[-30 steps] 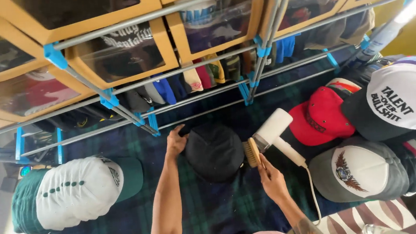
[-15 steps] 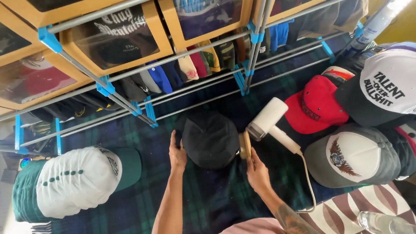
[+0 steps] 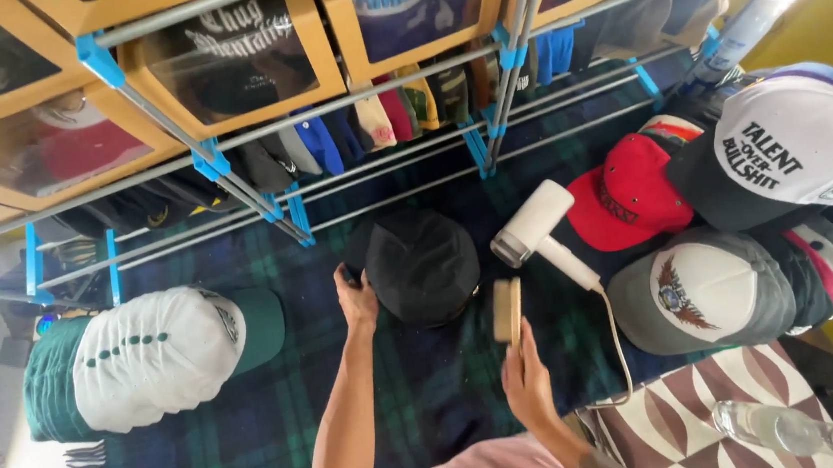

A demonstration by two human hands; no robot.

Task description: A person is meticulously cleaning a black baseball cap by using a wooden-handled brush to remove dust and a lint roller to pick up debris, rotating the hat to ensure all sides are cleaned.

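Observation:
A black cap [image 3: 421, 264] lies on a dark green plaid cloth [image 3: 282, 416]. My left hand [image 3: 355, 298] grips the cap's left edge. My right hand [image 3: 526, 380] holds a small wooden brush [image 3: 508, 310] upright just to the right of the cap, close to its edge. Whether the bristles touch the cap I cannot tell.
A white hair dryer [image 3: 540, 233] with a cord lies right of the brush. Red, grey and white caps [image 3: 706, 209] are stacked at the right; a white-and-green cap [image 3: 151, 356] lies at the left. A metal rack [image 3: 230, 170] with wooden boxes stands behind. A clear bottle [image 3: 790, 427] lies bottom right.
The view has shifted slightly. My right hand with the brush has drawn back a little from the cap's right side; my left hand stays on the cap.

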